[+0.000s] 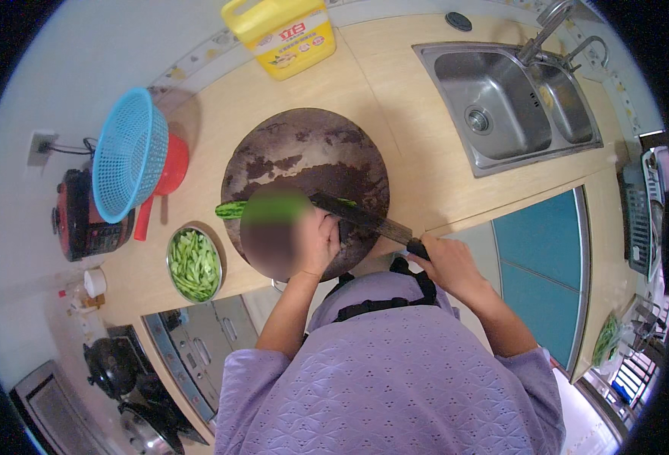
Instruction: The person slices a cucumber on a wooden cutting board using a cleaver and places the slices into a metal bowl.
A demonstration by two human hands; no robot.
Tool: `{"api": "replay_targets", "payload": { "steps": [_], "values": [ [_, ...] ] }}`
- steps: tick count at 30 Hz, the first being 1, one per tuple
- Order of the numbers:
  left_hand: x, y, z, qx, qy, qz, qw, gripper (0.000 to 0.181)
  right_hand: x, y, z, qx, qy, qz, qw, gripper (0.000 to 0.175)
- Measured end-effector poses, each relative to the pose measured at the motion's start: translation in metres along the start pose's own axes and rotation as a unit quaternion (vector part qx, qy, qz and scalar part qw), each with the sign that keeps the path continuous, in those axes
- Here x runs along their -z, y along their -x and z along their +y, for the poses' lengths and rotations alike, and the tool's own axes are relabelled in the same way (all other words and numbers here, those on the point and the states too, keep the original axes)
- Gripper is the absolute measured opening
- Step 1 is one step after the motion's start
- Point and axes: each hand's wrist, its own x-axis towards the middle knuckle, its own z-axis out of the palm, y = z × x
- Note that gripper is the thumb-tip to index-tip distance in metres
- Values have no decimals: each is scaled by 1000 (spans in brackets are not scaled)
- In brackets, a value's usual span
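Note:
My right hand (451, 264) grips the black handle of a kitchen knife (363, 216), whose dark blade reaches left over a round, stained chopping board (311, 136). My left hand (320, 242) rests on the board beside the blade tip, its fingers bent; a blurred patch covers part of the view next to it. A long green vegetable, perhaps a cucumber or a gourd (230, 210), lies across the board by this hand, with its left end past the board's edge. Green bits show behind the blade. Left of the board, a metal bowl (221, 278) holds cut green vegetable pieces (193, 264).
A blue plastic colander (129, 153) sits on a red pot (174, 165) at the left, near a rice cooker (75, 216). A yellow jug (294, 45) stands behind the board. The steel double sink (473, 165) is at the back right. Black cookware (112, 367) stands lower left.

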Motion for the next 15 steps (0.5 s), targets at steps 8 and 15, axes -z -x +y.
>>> {"api": "replay_targets", "payload": {
  "steps": [8, 15],
  "values": [
    [1, 17, -3, 64, -79, -94, 990, 6, 13, 19, -10, -12, -9, -12, 1000, 32],
    [4, 9, 4, 63, -80, -95, 990, 7, 14, 19, -13, -33, -22, -3, 999, 31]
  ]
}}
